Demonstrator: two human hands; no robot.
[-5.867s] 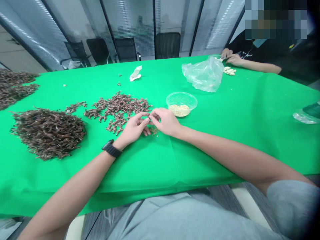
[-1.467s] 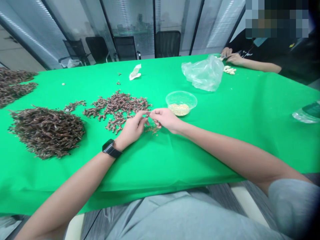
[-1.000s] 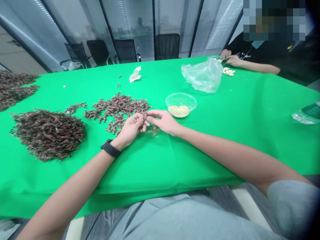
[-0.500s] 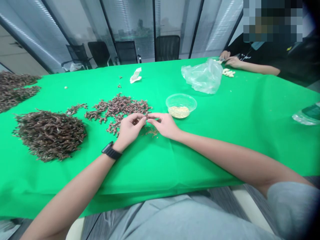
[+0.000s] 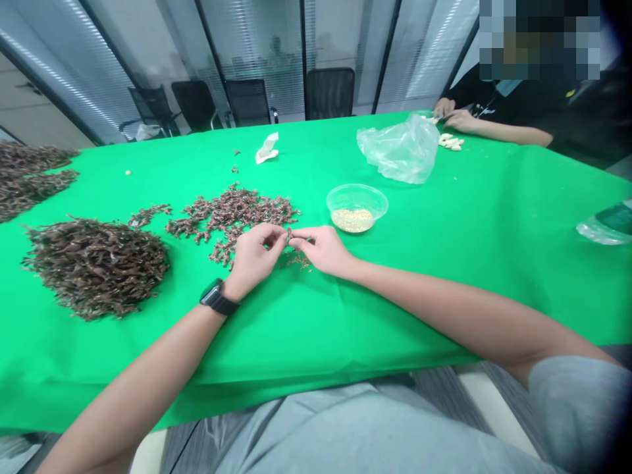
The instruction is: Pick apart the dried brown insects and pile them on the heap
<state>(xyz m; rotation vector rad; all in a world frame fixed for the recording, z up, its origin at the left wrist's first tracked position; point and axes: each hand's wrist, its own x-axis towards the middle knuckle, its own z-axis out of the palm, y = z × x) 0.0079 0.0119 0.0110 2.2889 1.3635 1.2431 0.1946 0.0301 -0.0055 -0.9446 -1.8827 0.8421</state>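
Brown dried sprig (image 5: 289,234) looks pinched between your fingertips, though it's too small to make out which way its long axis runs. Your left hand (image 5: 254,260) and right hand (image 5: 320,250) are both narrow, fingers drawn in, nearly touching. Loose seed crumbs (image 5: 296,262) lie just below them, with the scattered sprigs (image 5: 232,210) nearer your left and the clear plastic bowl (image 5: 356,191) nearer your right.

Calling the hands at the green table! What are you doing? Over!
Left hand, right hand pinching small brown sprig. Loose grains below. Scattered sprigs beside left hand.
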